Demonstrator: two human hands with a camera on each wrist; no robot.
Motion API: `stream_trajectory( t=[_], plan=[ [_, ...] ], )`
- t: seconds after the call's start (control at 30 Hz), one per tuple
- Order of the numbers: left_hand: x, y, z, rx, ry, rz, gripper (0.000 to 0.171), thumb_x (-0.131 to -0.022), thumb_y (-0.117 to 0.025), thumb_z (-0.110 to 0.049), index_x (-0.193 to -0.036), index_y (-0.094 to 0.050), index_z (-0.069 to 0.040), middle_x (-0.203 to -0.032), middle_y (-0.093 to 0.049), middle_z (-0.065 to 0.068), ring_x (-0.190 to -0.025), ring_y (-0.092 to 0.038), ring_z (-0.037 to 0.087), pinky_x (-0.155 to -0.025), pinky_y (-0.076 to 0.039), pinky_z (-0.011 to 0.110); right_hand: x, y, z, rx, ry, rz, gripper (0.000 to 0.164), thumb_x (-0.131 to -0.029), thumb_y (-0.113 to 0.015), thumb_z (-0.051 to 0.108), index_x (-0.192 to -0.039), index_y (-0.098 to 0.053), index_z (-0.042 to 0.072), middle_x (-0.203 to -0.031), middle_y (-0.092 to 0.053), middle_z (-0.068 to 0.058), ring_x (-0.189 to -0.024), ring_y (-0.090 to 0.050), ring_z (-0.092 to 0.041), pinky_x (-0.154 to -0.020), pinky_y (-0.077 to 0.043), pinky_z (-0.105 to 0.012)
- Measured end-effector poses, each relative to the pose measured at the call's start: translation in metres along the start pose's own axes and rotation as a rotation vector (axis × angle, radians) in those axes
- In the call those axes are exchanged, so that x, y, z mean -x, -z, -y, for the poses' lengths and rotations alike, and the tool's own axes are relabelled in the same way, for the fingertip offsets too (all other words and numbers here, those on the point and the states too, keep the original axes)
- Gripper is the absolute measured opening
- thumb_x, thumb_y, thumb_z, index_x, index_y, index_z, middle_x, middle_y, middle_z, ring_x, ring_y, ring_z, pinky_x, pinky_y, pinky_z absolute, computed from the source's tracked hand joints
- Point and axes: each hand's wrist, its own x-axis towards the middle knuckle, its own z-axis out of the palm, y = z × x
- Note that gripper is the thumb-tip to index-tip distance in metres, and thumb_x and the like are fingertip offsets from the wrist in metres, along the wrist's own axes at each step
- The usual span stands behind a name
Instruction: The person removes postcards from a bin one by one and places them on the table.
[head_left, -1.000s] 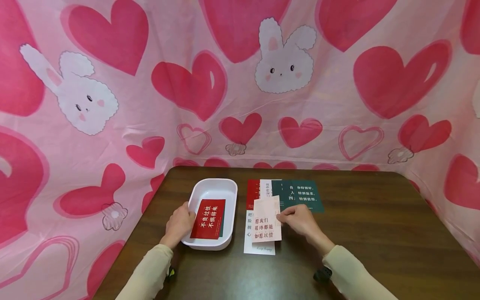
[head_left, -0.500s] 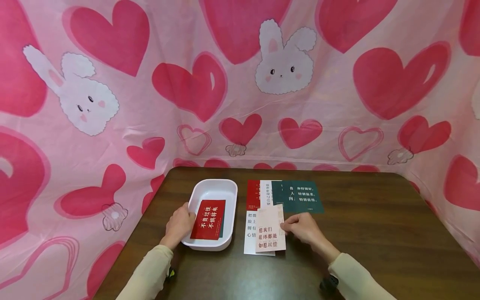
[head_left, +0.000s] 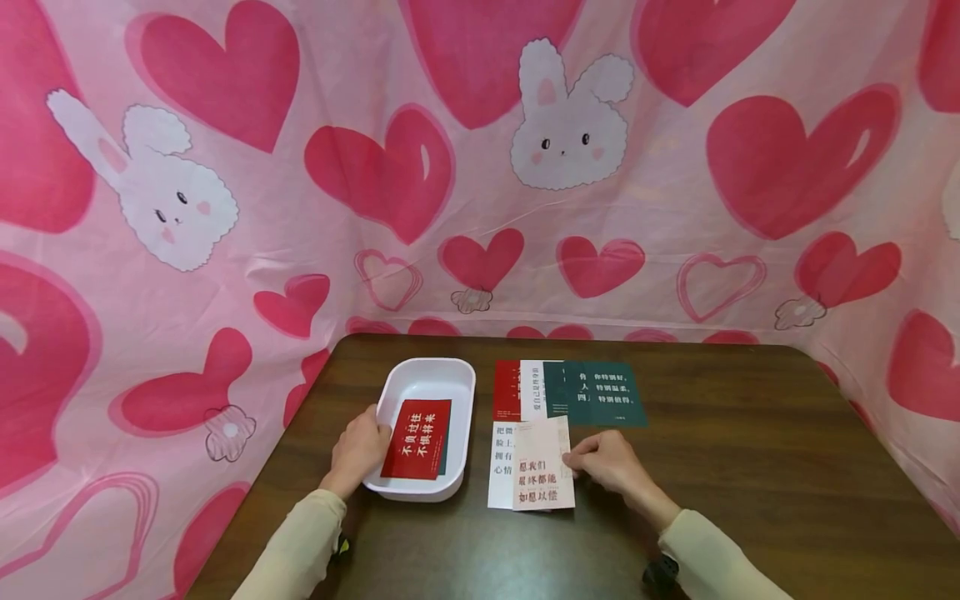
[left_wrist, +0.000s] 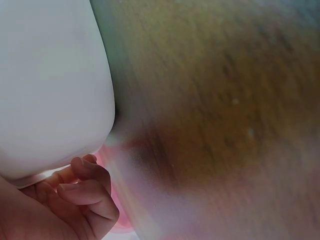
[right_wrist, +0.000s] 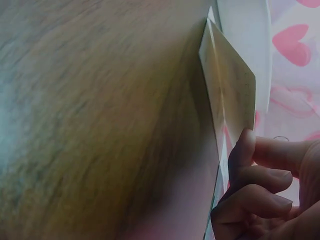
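Cream card (head_left: 543,462): lay over a white card (head_left: 500,492) to the right of the tub, its right edge held; red print read 愿我们 / 最终都能 / 如愿以偿.
White card's writing: partly covered; 把微, 脸上, 拥有 and 心情 showed down its left side.
Right hand (head_left: 615,471): pinched the cream card's right edge between thumb and forefinger, the other fingers folded in.
Left hand (head_left: 358,450): gripped the left rim of a white tub (head_left: 463,417), fingers curled at its edge.
In the tub: a red card (head_left: 416,437) with white print, 不负过往 / 不惧将来, turned sideways; a green card (head_left: 443,462) peeked out beneath its right side.
Back row: behind the cream card lay a second red card (head_left: 506,387), mostly covered, its writing too small to read; next a pale card (head_left: 532,392) with sideways print, 爱自己 legible; rightmost a dark green sheet (head_left: 618,408) reading 你特别好, 特别温柔, 特别值得.
Table (head_left: 742,450): brown wood grain, rounded far corners.
Backdrop (head_left: 667,192): pink cloth printed with hearts and white rabbit heads.
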Motion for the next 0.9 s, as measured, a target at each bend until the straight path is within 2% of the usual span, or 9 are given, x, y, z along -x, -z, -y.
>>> stream_trajectory(
  t=[0.23,0.43,0.9],
  plan=[
    [0.001,0.001,0.000,-0.003,-0.004,-0.006,0.048,-0.102,-0.060,-0.013,-0.141,-0.049,0.011,-0.127,-0.064,0.030,-0.104,-0.067,0.042,-0.092,-0.055,0.064,-0.003,0.000,-0.004,0.056,-0.023,0.017,0.016,-0.092,-0.079,0.019,-0.082,-0.081,0.006,-0.067,-0.064,-0.006,-0.054,-0.049,-0.019,-0.048,-0.033,-0.026],
    [0.001,0.000,-0.001,0.007,-0.003,-0.002,0.049,-0.101,-0.061,-0.014,-0.142,-0.048,0.011,-0.127,-0.063,0.029,-0.105,-0.066,0.041,-0.092,-0.055,0.063,-0.005,-0.002,-0.009,0.113,-0.033,0.039,0.019,-0.092,-0.079,0.020,-0.078,-0.080,0.008,-0.062,-0.063,-0.005,-0.050,-0.047,-0.017,-0.047,-0.033,-0.025],
    [0.000,-0.001,0.000,0.007,-0.002,-0.001,0.050,-0.102,-0.060,-0.014,-0.143,-0.048,0.011,-0.129,-0.063,0.030,-0.107,-0.066,0.042,-0.094,-0.054,0.064,-0.011,-0.003,-0.012,0.189,-0.008,0.061,0.024,-0.093,-0.079,0.020,-0.072,-0.074,0.010,-0.060,-0.062,-0.004,-0.048,-0.047,-0.016,-0.047,-0.034,-0.024]
  ],
)
